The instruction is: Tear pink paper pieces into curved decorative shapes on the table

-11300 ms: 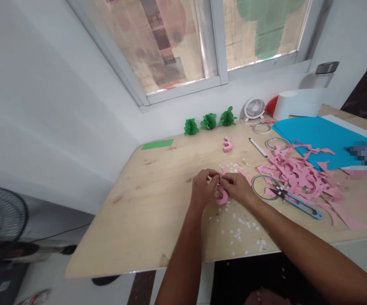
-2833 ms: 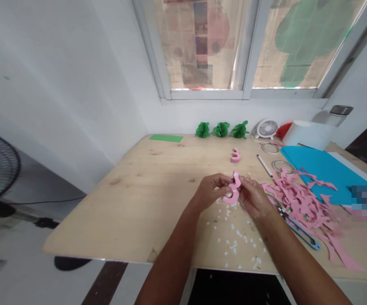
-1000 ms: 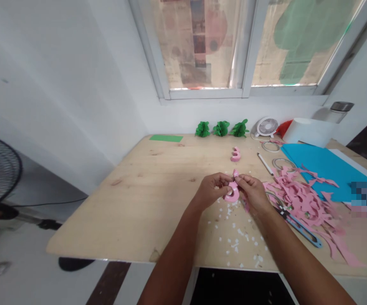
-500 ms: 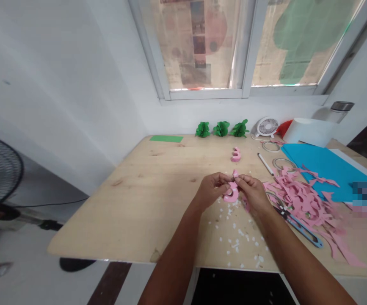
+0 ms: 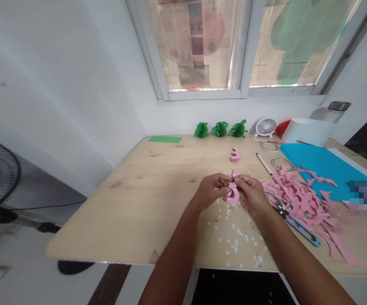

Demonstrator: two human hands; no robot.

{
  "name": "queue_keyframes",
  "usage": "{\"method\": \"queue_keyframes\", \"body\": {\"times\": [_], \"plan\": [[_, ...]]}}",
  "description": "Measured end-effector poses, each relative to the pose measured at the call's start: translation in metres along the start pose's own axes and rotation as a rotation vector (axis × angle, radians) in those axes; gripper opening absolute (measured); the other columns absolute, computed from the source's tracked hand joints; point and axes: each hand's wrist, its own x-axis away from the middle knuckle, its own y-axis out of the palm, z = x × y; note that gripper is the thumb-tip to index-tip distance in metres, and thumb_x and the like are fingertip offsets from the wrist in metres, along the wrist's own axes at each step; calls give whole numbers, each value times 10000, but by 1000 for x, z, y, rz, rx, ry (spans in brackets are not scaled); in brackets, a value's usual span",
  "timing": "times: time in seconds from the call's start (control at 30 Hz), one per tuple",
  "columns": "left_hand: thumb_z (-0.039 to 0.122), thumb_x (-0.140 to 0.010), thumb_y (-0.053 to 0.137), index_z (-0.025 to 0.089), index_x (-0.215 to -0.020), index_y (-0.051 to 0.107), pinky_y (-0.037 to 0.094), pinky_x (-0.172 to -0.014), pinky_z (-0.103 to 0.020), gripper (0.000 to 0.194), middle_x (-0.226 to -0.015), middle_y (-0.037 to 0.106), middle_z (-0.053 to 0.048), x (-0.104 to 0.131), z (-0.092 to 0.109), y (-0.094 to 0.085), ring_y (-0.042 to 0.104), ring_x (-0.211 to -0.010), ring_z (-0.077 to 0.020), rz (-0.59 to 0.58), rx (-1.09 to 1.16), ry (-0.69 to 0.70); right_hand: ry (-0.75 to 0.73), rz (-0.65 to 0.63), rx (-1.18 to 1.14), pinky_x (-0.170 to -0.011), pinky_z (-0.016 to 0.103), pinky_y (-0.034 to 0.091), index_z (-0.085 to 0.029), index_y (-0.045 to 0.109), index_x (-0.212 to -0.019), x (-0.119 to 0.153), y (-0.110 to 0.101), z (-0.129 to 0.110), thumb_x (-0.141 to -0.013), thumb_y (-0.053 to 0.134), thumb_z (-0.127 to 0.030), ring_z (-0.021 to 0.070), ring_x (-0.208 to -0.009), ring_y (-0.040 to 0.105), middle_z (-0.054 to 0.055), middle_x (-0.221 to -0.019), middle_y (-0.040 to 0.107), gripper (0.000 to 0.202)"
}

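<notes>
Both my hands pinch a curved pink paper piece (image 5: 233,197) above the table, with its narrow upper end showing between my fingertips. My left hand (image 5: 213,189) grips it from the left, fingers closed. Closed on its upper part from the right is my right hand (image 5: 249,191). The fingertips nearly meet, and what exactly lies between them is partly hidden. Farther back on the table rests a small stack of pink curved cutouts (image 5: 234,155). Small white paper bits (image 5: 234,243) are scattered below my hands.
Pink paper scraps (image 5: 300,195) heap at the right, beside blue-handled scissors (image 5: 302,228), a marker (image 5: 264,164) and blue sheets (image 5: 316,169). Green paper ornaments (image 5: 219,129), a green strip (image 5: 165,139) and a small white fan (image 5: 266,126) stand or lie along the back.
My hands stay almost in place on the pink paper piece, which has tilted very slightly. The whole view has shifted a little.
</notes>
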Motion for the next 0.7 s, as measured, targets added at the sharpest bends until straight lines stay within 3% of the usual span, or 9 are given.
{"method": "queue_keyframes", "body": {"times": [0.33,0.7], "plan": [[265,-645,692,125,-837,621,471,-576,-254,248,-698,630,-26,0,-4,2,585,-607,-122,20,86,-16,2,-38,-1,-538,250,371,-171,631,-654,1,1,-1,-654,687,-392,110,-519,464,-11,-574,546,228],[262,-652,681,124,-839,612,470,-607,-265,242,-678,631,-26,-1,-5,1,588,-623,-131,37,59,-5,-21,-46,0,-552,244,365,-172,650,-693,1,0,0,-657,689,-388,113,-538,466,-12,-582,549,223]]}}
